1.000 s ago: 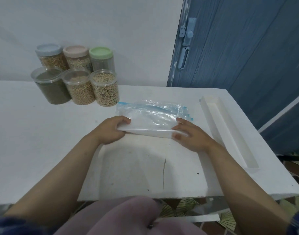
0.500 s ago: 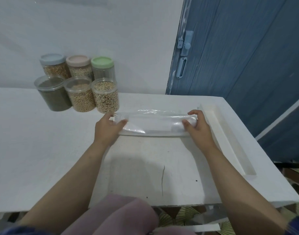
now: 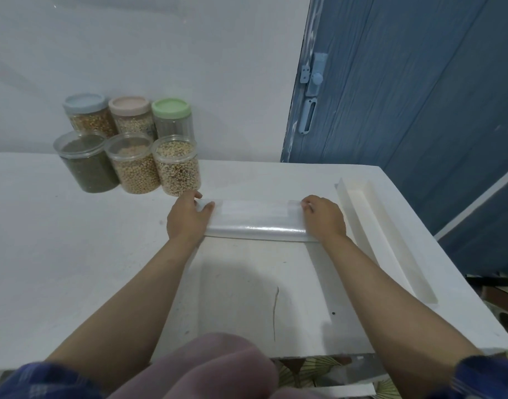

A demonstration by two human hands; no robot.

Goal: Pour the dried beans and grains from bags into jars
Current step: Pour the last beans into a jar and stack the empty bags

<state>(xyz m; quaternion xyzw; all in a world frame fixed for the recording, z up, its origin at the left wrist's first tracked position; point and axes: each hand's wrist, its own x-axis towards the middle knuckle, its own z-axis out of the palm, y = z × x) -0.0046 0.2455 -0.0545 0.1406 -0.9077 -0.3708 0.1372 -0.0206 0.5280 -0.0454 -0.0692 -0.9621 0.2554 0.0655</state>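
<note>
- Head view, arms: both forearms bare, reaching forward side by side over the white table (image 3: 60, 254); blue sleeves at the lower corners.
- Left hand (image 3: 188, 218): palm down at the left end of the bag (image 3: 255, 220); thumb and fingers curl round that end and pinch it.
- Right hand (image 3: 323, 216): palm down at the right end; fingers bent over the top edge, gripping it.
- Bag: clear, glossy plastic, empty-looking, folded or rolled into a long flat strip; it lies on the table between the hands, just in front of the jars (image 3: 132, 145).
- Jars: six clear plastic cylinders in two rows against the wall. Back row has blue, pink and green lids; front row is open, filled with dark green grains, pale round beans and mixed pale beans.
- Tray (image 3: 391, 249): long, narrow, white trough, just right of the right hand.
- Door (image 3: 419, 110): blue, wood-grained, with a pale latch.
</note>
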